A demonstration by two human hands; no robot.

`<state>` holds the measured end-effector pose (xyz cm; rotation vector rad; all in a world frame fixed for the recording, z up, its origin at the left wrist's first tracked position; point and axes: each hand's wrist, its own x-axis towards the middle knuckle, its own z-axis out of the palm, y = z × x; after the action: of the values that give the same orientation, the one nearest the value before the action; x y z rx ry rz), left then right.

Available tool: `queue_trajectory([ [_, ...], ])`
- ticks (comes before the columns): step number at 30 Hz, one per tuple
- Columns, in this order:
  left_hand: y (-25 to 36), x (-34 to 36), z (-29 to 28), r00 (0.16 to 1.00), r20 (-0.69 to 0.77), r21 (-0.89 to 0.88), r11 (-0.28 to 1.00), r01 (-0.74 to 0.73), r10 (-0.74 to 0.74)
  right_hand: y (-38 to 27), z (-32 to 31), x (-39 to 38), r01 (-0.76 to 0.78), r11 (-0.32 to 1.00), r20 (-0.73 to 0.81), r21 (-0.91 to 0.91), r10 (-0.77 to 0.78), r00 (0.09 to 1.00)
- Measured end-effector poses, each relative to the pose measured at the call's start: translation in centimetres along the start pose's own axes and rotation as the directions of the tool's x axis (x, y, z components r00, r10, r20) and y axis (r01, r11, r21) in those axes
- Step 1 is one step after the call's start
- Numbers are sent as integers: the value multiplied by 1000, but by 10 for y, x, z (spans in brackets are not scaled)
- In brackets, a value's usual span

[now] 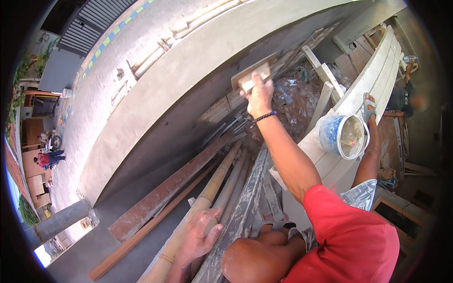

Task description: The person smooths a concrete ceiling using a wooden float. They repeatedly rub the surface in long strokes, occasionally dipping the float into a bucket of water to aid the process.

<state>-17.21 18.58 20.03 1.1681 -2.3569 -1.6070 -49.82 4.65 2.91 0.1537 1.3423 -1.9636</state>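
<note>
My right hand [259,96] grips a flat plastering float [245,78], its fingers wrapped round the back. The float is against or just beside the inner face of the curved grey plastered wall [188,78]; I cannot tell whether it touches. A dark braided bracelet circles that wrist. Lower down, my left hand [198,236] hovers over or rests near a bamboo pole [205,200], thumb and fingers apart with nothing plainly held. To the right, a blue and white bucket [329,134] with pale mortar smeared inside stands on a light plank [302,153], near my sandalled foot [369,107].
A rusty metal beam [165,193] and a wooden strip [141,240] lean below the wall. Clear plastic and rubble [295,94] lie under the planks. Another person [401,99] is at far right; someone in red [46,158] is on the paved street beside a motorcycle.
</note>
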Motion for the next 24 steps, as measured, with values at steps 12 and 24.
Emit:
queue_trajectory([
  [12,12,-28,-16,981,16,-90,977,193,-193,-58,-38,4,137,928,37,-345,-133,990],
  [24,11,-45,8,913,82,-531,758,380,-400,-170,48,-26,875,-304,926,-376,-91,366],
])
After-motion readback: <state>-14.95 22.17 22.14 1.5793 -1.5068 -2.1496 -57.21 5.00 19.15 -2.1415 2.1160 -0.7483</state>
